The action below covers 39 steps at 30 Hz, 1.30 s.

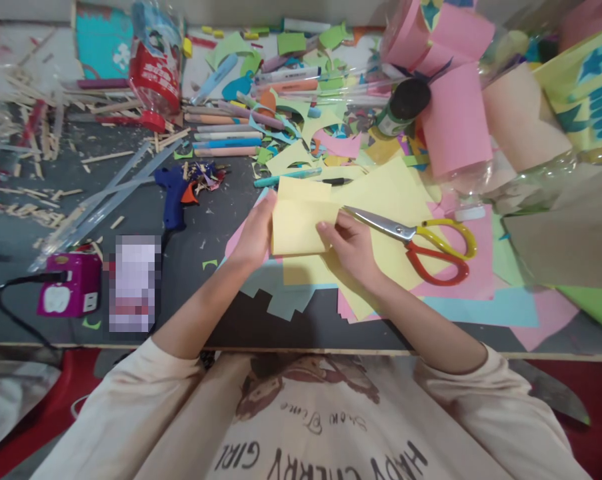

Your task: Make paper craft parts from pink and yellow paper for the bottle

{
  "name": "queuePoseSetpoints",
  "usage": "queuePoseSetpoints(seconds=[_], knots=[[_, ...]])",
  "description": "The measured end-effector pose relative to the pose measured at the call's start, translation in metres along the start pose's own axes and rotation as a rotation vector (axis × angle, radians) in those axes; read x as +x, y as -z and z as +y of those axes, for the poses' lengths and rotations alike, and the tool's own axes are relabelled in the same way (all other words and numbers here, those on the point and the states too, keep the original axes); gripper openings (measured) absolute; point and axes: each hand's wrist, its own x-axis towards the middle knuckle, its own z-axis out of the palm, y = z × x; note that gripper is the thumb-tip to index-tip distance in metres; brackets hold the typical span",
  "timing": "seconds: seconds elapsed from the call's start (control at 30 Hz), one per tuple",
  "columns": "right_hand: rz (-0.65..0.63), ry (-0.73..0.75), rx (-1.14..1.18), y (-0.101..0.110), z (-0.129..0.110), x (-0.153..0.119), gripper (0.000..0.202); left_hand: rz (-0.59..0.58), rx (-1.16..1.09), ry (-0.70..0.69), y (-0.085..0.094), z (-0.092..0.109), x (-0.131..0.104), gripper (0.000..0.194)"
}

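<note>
A small piece of folded yellow paper [303,223] is held between my two hands above a pile of coloured sheets. My left hand [257,230] grips its left edge, fingers hidden behind it. On the right edge, my right hand [353,243] pinches it with the thumb on top and the fingers curled. Just right of that hand lie scissors [411,237] with one yellow and one red handle, resting on larger yellow paper [401,193]. Pink sheets [481,260] and light blue sheets [505,308] stick out underneath.
A blue hot glue gun [173,193], a phone [133,283] and a purple box [69,285] with a cable stand left. Markers [228,143], paper scraps [301,113] and a red-labelled bottle [158,73] lie behind. Pink-wrapped bottles [458,120] and a dark-lidded jar [403,107] are at the right.
</note>
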Motion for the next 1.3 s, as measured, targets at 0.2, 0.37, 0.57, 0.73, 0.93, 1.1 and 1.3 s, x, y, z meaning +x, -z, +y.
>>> queuePoseSetpoints(seconds=[0.2,0.37,0.57,0.73,0.93,1.1,1.3], knots=[[0.141,0.038,0.072,0.003,-0.002,0.007,0.034,0.033,0.178,-0.126,0.001,-0.012,-0.004,0.047],[0.128,-0.01,0.181,0.005,0.0,0.01,0.041,-0.013,0.201,-0.133,0.001,-0.01,-0.008,0.051],[0.056,-0.049,0.183,0.011,0.008,0.009,0.042,-0.021,0.189,-0.157,0.004,-0.007,-0.014,0.048],[0.035,-0.054,0.176,0.013,0.011,0.008,0.04,0.043,0.233,-0.187,0.006,-0.007,-0.017,0.045],[0.016,-0.03,0.244,0.014,0.01,0.008,0.028,0.026,0.272,-0.179,0.006,-0.008,-0.016,0.032],[-0.002,-0.053,0.242,0.014,0.011,0.008,0.029,-0.007,0.262,-0.128,0.007,-0.008,-0.016,0.034],[-0.029,-0.05,0.225,0.015,0.01,0.008,0.032,0.003,0.31,-0.149,0.009,-0.009,-0.015,0.027]])
